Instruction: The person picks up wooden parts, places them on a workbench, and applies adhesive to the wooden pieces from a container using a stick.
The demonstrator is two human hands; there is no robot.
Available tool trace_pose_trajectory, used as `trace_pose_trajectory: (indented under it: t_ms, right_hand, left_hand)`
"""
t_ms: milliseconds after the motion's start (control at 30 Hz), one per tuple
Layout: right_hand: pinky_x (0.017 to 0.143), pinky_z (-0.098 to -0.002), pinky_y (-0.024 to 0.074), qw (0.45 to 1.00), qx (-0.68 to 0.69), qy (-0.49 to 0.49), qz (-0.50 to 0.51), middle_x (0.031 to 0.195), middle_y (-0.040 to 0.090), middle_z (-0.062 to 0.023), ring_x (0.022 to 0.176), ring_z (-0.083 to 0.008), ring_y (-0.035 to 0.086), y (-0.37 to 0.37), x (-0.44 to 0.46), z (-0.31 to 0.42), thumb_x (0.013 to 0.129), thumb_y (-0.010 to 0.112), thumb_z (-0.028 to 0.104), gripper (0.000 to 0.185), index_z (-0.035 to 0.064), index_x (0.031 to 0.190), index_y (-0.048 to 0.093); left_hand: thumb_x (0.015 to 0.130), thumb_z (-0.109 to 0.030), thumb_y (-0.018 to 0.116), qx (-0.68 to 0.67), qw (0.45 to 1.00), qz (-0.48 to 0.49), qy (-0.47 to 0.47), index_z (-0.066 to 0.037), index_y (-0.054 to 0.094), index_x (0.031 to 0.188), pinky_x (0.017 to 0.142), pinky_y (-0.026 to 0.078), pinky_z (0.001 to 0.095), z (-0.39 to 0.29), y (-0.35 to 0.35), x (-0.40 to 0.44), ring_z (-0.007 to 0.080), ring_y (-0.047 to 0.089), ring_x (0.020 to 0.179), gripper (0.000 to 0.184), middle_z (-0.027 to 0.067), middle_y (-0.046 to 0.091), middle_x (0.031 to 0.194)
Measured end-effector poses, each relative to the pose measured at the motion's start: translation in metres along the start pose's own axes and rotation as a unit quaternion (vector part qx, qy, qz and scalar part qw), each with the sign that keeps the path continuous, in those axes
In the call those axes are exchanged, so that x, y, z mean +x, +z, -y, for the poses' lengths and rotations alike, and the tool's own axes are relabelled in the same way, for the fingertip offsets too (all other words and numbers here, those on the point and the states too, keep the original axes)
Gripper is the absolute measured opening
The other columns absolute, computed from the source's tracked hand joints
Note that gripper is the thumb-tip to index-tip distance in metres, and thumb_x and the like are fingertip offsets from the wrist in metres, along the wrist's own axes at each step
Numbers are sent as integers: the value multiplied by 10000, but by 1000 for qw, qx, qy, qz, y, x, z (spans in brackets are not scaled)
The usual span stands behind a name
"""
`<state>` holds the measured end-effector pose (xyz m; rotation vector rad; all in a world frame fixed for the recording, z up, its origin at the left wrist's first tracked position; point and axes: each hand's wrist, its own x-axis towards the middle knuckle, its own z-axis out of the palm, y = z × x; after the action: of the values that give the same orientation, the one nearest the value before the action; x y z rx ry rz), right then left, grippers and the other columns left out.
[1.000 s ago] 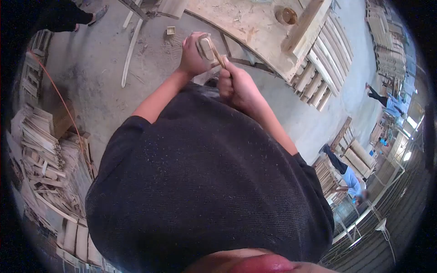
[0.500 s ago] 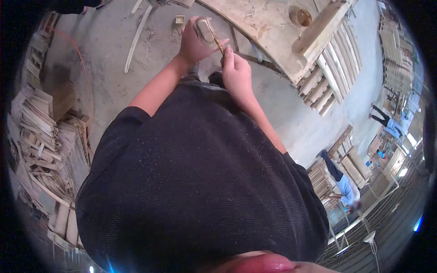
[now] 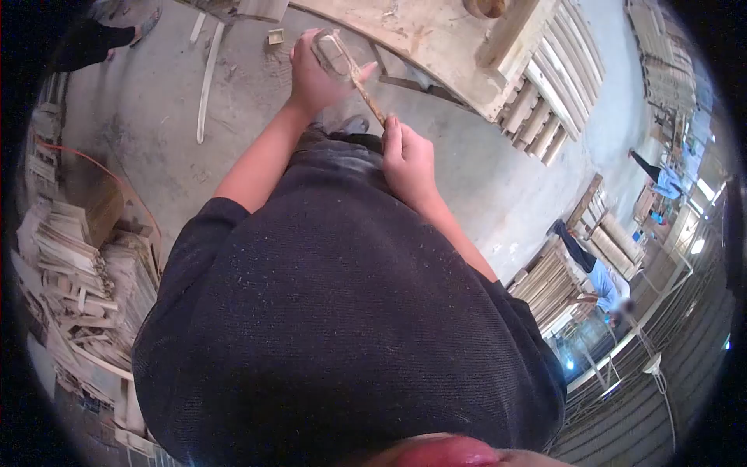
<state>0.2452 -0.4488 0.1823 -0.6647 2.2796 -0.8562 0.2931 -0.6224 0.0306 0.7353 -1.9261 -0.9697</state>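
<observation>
My left hand point(image 3: 313, 82) is closed around a see-through container with an oval rim point(image 3: 332, 53), its mouth turned up toward me; what it contains is hard to make out. My right hand point(image 3: 408, 161) pinches the near end of a thin brown stick point(image 3: 370, 101). The far end of the stick lies against the container's rim, and it looks coated with something wet. Both hands are held out in front of my dark shirt point(image 3: 342, 296), over the floor.
A wooden worktable point(image 3: 412, 47) with a thick beam point(image 3: 517, 39) and a row of slats point(image 3: 560, 86) stands ahead. Wood pieces point(image 3: 93, 272) are piled at left, near an orange cord point(image 3: 93, 159). A person's leg point(image 3: 97, 43) shows upper left; another person point(image 3: 591, 265) stands at right.
My right hand has drawn back from the container, showing more of the stick. My view has shifted, and a person's leg and foot show more at the upper left.
</observation>
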Motion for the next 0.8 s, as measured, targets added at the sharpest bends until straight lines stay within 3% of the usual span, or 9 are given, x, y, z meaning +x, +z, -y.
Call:
trace_pose_trajectory:
  t_ms: [100, 200, 300, 367, 400, 500, 567, 800]
  right_hand:
    - [535, -303, 361, 999, 44, 17, 15, 593, 466, -3, 568, -94, 432, -20, 12, 5, 1079, 433, 329, 498, -2, 736, 576]
    - [531, -291, 338, 983, 159, 49, -77, 603, 436, 16, 565, -91, 406, -36, 28, -21, 1092, 390, 345, 511, 10, 759, 585]
    - [626, -376, 427, 985, 103, 34, -131, 670, 530, -87, 637, -177, 468, -67, 53, -44, 1091, 368, 326, 476, -6, 819, 574]
    - [702, -412, 477, 983, 13, -2, -185, 731, 610, -144, 716, -277, 596, -88, 81, -69, 1046, 470, 320, 355, 10, 921, 591]
    - [721, -428, 489, 975, -35, -7, -218, 759, 634, -166, 754, -314, 628, -97, 96, -72, 1029, 498, 314, 329, 10, 943, 593]
    - [781, -481, 518, 963, -112, 19, -244, 941, 681, -259, 925, -420, 667, -128, 141, -61, 951, 584, 260, 254, 21, 1033, 604]
    - [763, -492, 535, 947, -230, -41, -222, 1029, 664, -256, 911, -420, 670, -148, 182, -70, 933, 584, 219, 213, 46, 1051, 624]
    - [807, -490, 556, 851, -482, -121, -172, 1053, 646, -212, 987, -387, 664, -183, 300, -86, 854, 633, 168, 231, 69, 1057, 678]
  left_hand:
    - [583, -413, 947, -20, 999, 30, -5, -61, 439, 1246, 955, 374, 454, -8, 2, 2, 298, 552, 1076, 906, 105, 549, 1170]
    - [596, -393, 935, -31, 998, 61, -5, -85, 442, 1249, 973, 355, 454, -13, 3, 7, 292, 549, 1090, 874, 98, 556, 1169]
    - [590, -340, 938, -52, 993, 103, 18, -94, 455, 1237, 979, 383, 435, -19, 2, 7, 291, 562, 1091, 844, 97, 576, 1163]
    - [584, -253, 953, -72, 987, 128, 60, -67, 450, 1223, 957, 457, 417, -24, -2, 9, 298, 587, 1064, 835, 127, 599, 1162]
    - [599, -357, 919, -45, 985, 153, 64, -113, 485, 1241, 1015, 342, 440, -24, -5, 8, 291, 547, 1137, 812, 75, 567, 1153]
    - [598, -358, 919, -48, 981, 171, 73, -113, 481, 1255, 1025, 348, 453, -28, -6, 7, 296, 545, 1140, 827, 77, 567, 1145]
    - [593, -337, 924, -38, 983, 166, 68, -112, 471, 1252, 1026, 358, 462, -30, -6, 5, 299, 558, 1127, 830, 80, 568, 1154]
    - [607, -215, 923, -42, 993, 114, -10, -81, 448, 1255, 960, 463, 426, -33, -15, -5, 275, 579, 1094, 814, 102, 552, 1187]
